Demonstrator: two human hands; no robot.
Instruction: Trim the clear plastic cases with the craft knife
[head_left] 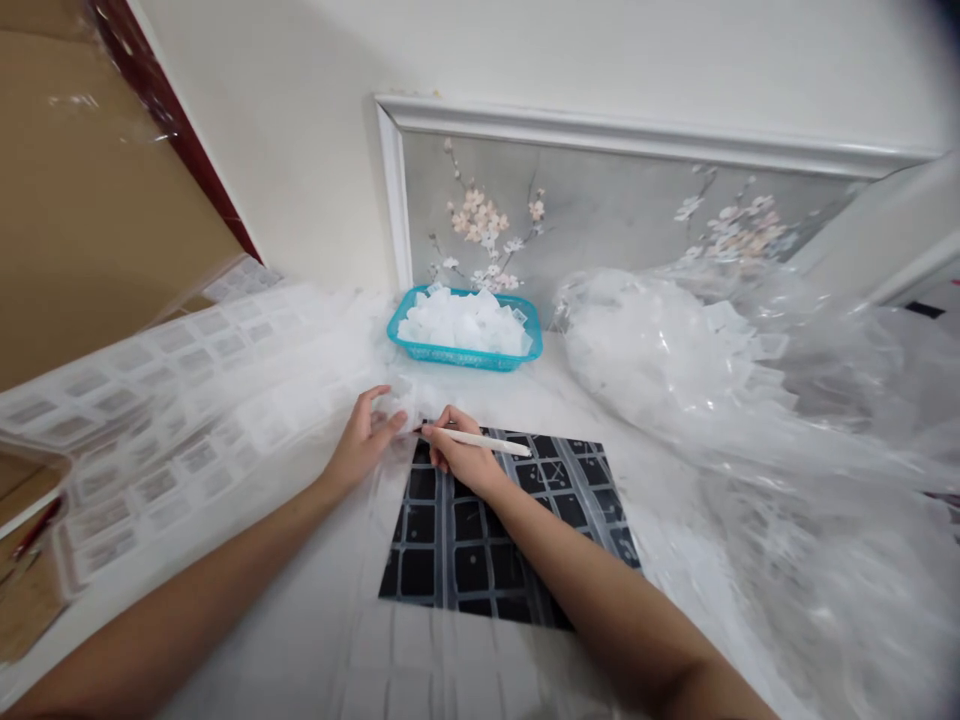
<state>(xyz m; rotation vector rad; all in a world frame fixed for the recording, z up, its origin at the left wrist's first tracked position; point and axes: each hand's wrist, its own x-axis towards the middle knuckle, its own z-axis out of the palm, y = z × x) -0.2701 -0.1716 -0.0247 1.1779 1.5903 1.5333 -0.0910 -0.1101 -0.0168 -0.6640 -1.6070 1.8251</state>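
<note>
The right hand [463, 455] is closed around a white pen-like tool [480, 438], its tip pointing toward the left thumb, just off the far left corner of the black gridded sheet [471, 568]. The left hand [366, 438] curves its thumb and forefinger about a translucent piece [403, 398]; whether they pinch it, I cannot tell. The piece lies just beyond that same corner, ahead of the right fingertips. The step in hand looks like working the tip at the piece, which calls for a steady left hold. Farther out, a blue basket [466, 356] of white pieces [469, 320] stands beyond the sheet's far edge.
</note>
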